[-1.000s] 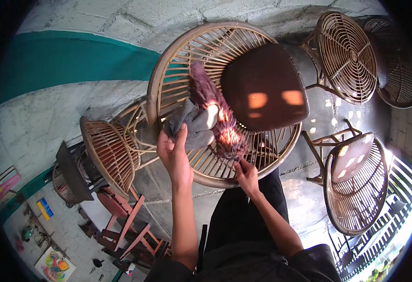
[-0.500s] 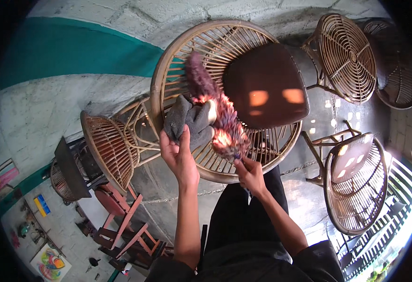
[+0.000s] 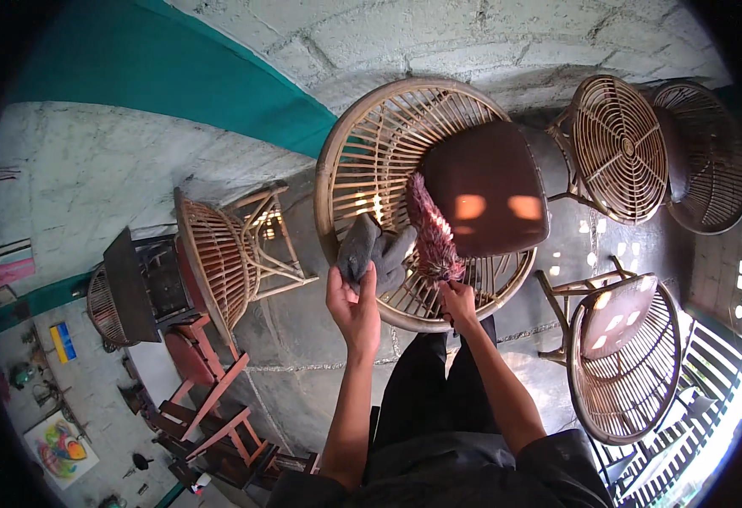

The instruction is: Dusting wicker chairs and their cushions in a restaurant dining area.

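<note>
My left hand pinches a crumpled dark grey cloth between thumb and fingers, over the near-left part of a round rattan chair. Closed round the lower end of a reddish feather duster is my right hand; most of the handle is hidden in it. The duster slants up and left over the rattan slats, its tip by the left edge of the chair's brown cushion. Two bright light patches fall on that cushion. Whether the feathers touch the chair I cannot tell.
Several more rattan chairs stand around: one at left, a round-backed one at far right, another at near right. Reddish wooden chairs sit lower left. Behind runs a whitewashed wall with a green band.
My view has tilted, shifting the room in it. The duster, blurred before, is sharper and its tip has swung right toward the cushion. Both hands keep their hold.
</note>
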A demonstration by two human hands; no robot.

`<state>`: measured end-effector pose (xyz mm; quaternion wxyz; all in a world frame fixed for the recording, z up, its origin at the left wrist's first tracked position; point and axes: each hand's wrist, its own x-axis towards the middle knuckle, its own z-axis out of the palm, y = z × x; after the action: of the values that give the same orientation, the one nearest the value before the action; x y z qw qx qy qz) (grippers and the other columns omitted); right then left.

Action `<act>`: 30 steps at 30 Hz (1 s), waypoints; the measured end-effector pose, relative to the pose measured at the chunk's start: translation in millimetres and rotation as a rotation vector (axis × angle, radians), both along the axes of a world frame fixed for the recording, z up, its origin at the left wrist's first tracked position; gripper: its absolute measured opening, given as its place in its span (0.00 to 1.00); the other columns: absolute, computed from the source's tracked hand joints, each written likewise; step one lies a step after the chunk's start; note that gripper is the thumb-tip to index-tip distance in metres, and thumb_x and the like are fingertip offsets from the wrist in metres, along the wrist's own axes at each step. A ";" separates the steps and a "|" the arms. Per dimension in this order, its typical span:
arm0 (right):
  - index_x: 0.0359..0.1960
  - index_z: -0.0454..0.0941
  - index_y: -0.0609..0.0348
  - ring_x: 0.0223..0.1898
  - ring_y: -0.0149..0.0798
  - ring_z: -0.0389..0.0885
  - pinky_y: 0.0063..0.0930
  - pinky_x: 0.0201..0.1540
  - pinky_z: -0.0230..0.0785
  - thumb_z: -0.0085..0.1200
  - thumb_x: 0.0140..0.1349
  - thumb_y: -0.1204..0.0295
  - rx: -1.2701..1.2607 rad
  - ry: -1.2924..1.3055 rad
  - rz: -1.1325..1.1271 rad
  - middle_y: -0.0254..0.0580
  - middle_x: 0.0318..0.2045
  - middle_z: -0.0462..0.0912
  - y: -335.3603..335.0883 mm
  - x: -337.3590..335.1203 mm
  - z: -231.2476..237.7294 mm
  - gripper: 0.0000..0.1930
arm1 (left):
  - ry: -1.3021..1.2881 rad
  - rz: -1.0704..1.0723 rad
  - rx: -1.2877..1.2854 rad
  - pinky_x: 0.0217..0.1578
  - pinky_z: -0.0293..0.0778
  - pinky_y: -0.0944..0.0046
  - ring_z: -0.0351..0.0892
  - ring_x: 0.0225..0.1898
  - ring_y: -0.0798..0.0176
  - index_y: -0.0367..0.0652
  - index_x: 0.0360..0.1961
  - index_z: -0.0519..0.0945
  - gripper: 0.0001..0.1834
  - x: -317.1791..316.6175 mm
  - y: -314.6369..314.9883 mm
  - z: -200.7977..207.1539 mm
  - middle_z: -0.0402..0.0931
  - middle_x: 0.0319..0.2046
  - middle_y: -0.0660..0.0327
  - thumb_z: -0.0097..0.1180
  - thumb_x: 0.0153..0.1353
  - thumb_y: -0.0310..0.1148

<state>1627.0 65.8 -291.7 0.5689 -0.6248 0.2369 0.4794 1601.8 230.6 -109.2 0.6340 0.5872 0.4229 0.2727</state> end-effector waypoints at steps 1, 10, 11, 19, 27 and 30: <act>0.28 0.69 0.56 0.10 0.20 0.57 0.19 0.09 0.48 0.50 0.63 0.63 0.057 0.010 0.013 0.26 0.14 0.62 3.9 -3.0 23.3 0.11 | 0.008 0.015 -0.009 0.42 0.62 0.75 0.68 0.38 0.76 0.39 0.37 0.71 0.07 -7.0 -0.1 -0.8 0.72 0.35 0.67 0.54 0.61 0.28; 0.28 0.72 0.58 0.12 0.18 0.57 0.16 0.13 0.46 0.51 0.64 0.64 0.255 -0.171 0.153 0.23 0.13 0.64 -36.6 -34.0 61.0 0.12 | 0.038 0.111 -0.004 0.38 0.61 0.76 0.66 0.35 0.78 0.39 0.36 0.72 0.07 -17.5 -17.8 9.9 0.71 0.33 0.69 0.55 0.61 0.29; 0.29 0.73 0.58 0.11 0.19 0.57 0.17 0.12 0.46 0.52 0.63 0.63 0.204 -0.278 0.188 0.23 0.13 0.64 -39.6 -32.1 43.5 0.11 | 0.043 0.114 0.002 0.38 0.61 0.76 0.66 0.35 0.78 0.39 0.36 0.72 0.07 -17.2 -19.3 12.1 0.71 0.33 0.69 0.55 0.61 0.29; 0.26 0.71 0.59 0.09 0.23 0.59 0.20 0.08 0.49 0.49 0.63 0.63 -0.017 -0.124 0.182 0.28 0.13 0.64 -34.7 -2.9 -7.4 0.13 | 0.035 0.112 -0.021 0.42 0.61 0.75 0.67 0.37 0.78 0.40 0.39 0.74 0.08 -20.5 -36.6 3.9 0.74 0.35 0.69 0.56 0.59 0.29; 0.30 0.74 0.61 0.19 0.17 0.60 0.16 0.20 0.52 0.49 0.64 0.65 0.273 -0.489 0.349 0.22 0.16 0.64 -75.6 -44.1 62.8 0.11 | 0.034 0.195 -0.015 0.41 0.61 0.75 0.67 0.37 0.77 0.40 0.37 0.73 0.07 -15.5 -52.5 22.9 0.72 0.34 0.69 0.56 0.59 0.28; 0.33 0.75 0.62 0.18 0.18 0.60 0.18 0.19 0.53 0.50 0.64 0.65 0.227 -0.526 0.358 0.22 0.15 0.63 -86.8 -44.8 26.0 0.11 | 0.025 0.216 -0.015 0.41 0.61 0.75 0.66 0.36 0.77 0.39 0.35 0.72 0.06 -12.0 -57.9 26.2 0.72 0.33 0.69 0.56 0.59 0.28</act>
<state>1582.2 -21.0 -265.8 0.5833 -0.6914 -0.0862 0.4174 1589.8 172.8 -83.0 0.6001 0.5367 0.4937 0.3289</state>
